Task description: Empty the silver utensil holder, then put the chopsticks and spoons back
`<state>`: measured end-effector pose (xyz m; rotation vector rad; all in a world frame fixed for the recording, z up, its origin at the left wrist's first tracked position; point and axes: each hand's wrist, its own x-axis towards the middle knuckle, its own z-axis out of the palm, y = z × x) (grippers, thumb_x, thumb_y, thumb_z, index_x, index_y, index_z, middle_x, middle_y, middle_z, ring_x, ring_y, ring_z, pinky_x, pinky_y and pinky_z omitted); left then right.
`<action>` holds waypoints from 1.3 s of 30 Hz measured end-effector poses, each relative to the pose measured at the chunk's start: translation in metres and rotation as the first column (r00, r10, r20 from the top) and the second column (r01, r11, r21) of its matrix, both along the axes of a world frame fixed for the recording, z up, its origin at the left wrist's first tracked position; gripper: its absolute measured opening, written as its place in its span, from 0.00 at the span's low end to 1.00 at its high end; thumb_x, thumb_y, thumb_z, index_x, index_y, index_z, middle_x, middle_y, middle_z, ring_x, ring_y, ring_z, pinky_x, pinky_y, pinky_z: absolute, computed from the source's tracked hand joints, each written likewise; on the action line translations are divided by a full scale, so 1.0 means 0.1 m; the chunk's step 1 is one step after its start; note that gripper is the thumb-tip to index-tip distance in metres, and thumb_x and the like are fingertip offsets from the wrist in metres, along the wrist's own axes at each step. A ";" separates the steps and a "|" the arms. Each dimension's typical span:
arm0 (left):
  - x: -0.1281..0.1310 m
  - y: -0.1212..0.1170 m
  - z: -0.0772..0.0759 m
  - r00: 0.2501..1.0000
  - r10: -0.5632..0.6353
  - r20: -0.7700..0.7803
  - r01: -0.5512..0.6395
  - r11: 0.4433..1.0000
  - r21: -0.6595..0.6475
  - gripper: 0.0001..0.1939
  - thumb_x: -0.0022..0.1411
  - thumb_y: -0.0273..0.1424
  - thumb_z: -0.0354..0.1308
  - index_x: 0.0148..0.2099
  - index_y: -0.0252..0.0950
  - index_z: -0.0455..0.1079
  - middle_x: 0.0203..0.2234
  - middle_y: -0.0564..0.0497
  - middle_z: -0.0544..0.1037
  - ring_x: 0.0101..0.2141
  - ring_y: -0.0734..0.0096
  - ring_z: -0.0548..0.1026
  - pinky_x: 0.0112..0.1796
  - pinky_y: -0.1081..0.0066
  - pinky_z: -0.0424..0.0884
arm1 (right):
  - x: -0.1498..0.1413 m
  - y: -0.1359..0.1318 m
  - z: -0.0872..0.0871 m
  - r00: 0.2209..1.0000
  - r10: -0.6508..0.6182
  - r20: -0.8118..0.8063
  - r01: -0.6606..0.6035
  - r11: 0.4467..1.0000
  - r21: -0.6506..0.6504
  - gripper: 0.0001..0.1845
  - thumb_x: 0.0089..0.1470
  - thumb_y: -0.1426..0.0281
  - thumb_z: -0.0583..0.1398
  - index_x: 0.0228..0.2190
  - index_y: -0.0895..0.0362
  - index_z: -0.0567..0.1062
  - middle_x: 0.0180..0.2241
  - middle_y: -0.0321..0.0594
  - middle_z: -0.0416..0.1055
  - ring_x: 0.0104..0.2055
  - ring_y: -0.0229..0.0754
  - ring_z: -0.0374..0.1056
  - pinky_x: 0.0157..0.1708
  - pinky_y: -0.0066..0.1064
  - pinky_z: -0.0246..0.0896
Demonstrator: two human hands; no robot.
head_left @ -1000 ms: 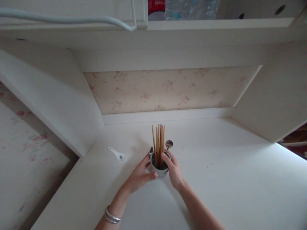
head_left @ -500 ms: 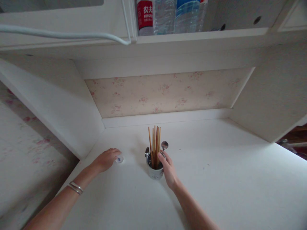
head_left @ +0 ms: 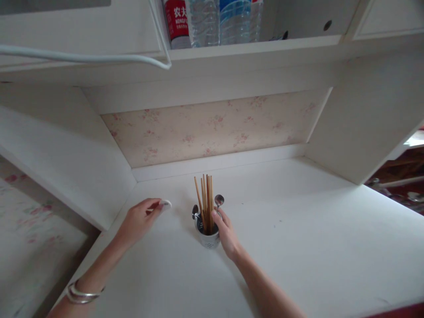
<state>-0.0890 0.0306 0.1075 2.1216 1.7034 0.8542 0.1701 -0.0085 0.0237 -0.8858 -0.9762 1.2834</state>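
Observation:
My left hand [head_left: 141, 218] pinches a small white round piece [head_left: 166, 204], thin at its edge, and holds it tilted above the white tabletop. What kind of piece it is I cannot make out. My right hand [head_left: 227, 232] is closed on the right side of a light grey utensil holder [head_left: 209, 241], its thumb at the rim. Several wooden chopsticks [head_left: 206, 203] stand upright in the holder. One metal spoon [head_left: 219, 201] rises beside my right thumb, and another metal spoon [head_left: 195, 212] leans out on the left.
White side panels [head_left: 371, 115] and a floral back wall [head_left: 212, 132] enclose the tabletop [head_left: 298, 247]. Above it, a shelf [head_left: 251, 51] holds several plastic bottles [head_left: 203, 22]. A white cable [head_left: 99, 57] hangs across the upper left.
My left hand has lifted the white round piece from the tabletop and tilted it. My right hand stays on the utensil holder. The view has shifted somewhat to the right.

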 end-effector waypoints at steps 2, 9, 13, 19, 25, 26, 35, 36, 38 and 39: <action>0.22 -0.16 0.21 0.981 0.085 0.172 -0.089 0.996 0.018 0.19 0.60 0.47 0.55 0.43 0.38 0.74 0.34 0.51 0.81 0.32 0.68 0.78 0.35 0.73 0.72 | 0.00 0.00 -0.02 1.000 -0.008 -0.002 0.008 1.000 0.000 0.24 0.56 0.52 0.58 0.47 0.54 0.74 0.50 0.41 0.74 0.53 0.50 0.67 0.55 0.41 0.57; 1.02 -0.62 0.32 0.951 0.029 0.309 -0.083 0.983 0.163 0.14 0.59 0.43 0.58 0.42 0.41 0.76 0.28 0.54 0.81 0.25 0.73 0.76 0.29 0.76 0.70 | 0.01 -0.01 -0.05 0.999 -0.033 0.011 0.034 0.999 -0.022 0.24 0.56 0.51 0.58 0.48 0.53 0.74 0.52 0.40 0.72 0.57 0.49 0.64 0.58 0.40 0.53; 1.24 -0.58 0.04 0.990 0.030 0.139 -0.065 0.965 0.254 0.12 0.62 0.41 0.56 0.41 0.41 0.77 0.27 0.53 0.79 0.24 0.72 0.74 0.29 0.74 0.69 | 0.00 -0.02 -0.03 0.999 -0.029 0.036 0.028 0.999 0.015 0.24 0.58 0.51 0.56 0.47 0.53 0.74 0.52 0.40 0.72 0.56 0.48 0.65 0.58 0.39 0.53; 1.28 -0.52 -0.37 1.000 0.023 -0.002 -0.021 0.958 0.285 0.12 0.63 0.39 0.56 0.42 0.41 0.77 0.28 0.48 0.78 0.32 0.63 0.75 0.38 0.66 0.69 | 0.01 0.00 -0.03 0.997 -0.042 0.069 0.039 0.998 0.043 0.25 0.58 0.50 0.55 0.47 0.54 0.74 0.48 0.41 0.74 0.53 0.47 0.66 0.56 0.37 0.55; 1.27 -0.51 -0.49 1.000 0.005 -0.008 -0.003 0.956 0.293 0.12 0.61 0.36 0.57 0.46 0.42 0.75 0.32 0.47 0.80 0.36 0.58 0.75 0.42 0.61 0.67 | 0.02 -0.01 0.02 0.994 -0.059 0.094 0.052 0.996 0.073 0.26 0.60 0.48 0.51 0.47 0.51 0.75 0.50 0.39 0.73 0.53 0.47 0.66 0.55 0.36 0.56; 1.27 -0.51 -0.49 1.000 -0.004 -0.002 0.005 0.955 0.296 0.12 0.61 0.36 0.57 0.46 0.42 0.74 0.33 0.47 0.81 0.37 0.58 0.75 0.42 0.61 0.67 | 0.02 -0.01 0.02 0.993 -0.060 0.100 0.052 0.996 0.078 0.26 0.60 0.48 0.51 0.47 0.51 0.76 0.51 0.39 0.73 0.53 0.47 0.66 0.56 0.36 0.55; 1.16 -0.51 -0.51 0.989 -0.031 0.142 -0.005 0.969 0.246 0.13 0.62 0.37 0.56 0.48 0.40 0.70 0.40 0.48 0.79 0.39 0.63 0.75 0.43 0.65 0.69 | 0.07 -0.04 -0.02 0.990 0.124 0.074 -0.134 0.978 0.159 0.29 0.53 0.54 0.62 0.53 0.52 0.67 0.49 0.42 0.72 0.53 0.50 0.66 0.54 0.40 0.58; 1.14 -0.50 -0.53 0.983 -0.031 0.182 -0.012 0.972 0.233 0.12 0.63 0.37 0.56 0.47 0.40 0.70 0.39 0.48 0.78 0.38 0.64 0.75 0.41 0.66 0.69 | 0.07 -0.04 -0.01 0.982 0.168 0.086 -0.181 0.967 0.177 0.32 0.50 0.56 0.65 0.54 0.52 0.65 0.48 0.42 0.72 0.51 0.49 0.68 0.52 0.39 0.60; 1.10 -0.48 -0.58 0.964 -0.039 0.264 -0.022 0.974 0.224 0.10 0.64 0.36 0.54 0.44 0.39 0.71 0.39 0.48 0.77 0.38 0.66 0.74 0.38 0.69 0.70 | 0.08 -0.05 0.03 0.966 0.206 0.156 -0.235 0.951 0.201 0.39 0.42 0.60 0.70 0.54 0.53 0.64 0.46 0.41 0.72 0.47 0.48 0.69 0.48 0.38 0.63; 1.08 -0.47 -0.61 0.951 -0.040 0.306 -0.033 0.973 0.229 0.09 0.64 0.36 0.53 0.42 0.39 0.71 0.38 0.48 0.76 0.38 0.66 0.74 0.38 0.70 0.70 | 0.08 -0.05 0.03 0.957 0.197 0.213 -0.241 0.949 0.206 0.42 0.38 0.62 0.72 0.53 0.53 0.64 0.45 0.41 0.72 0.46 0.48 0.69 0.47 0.38 0.63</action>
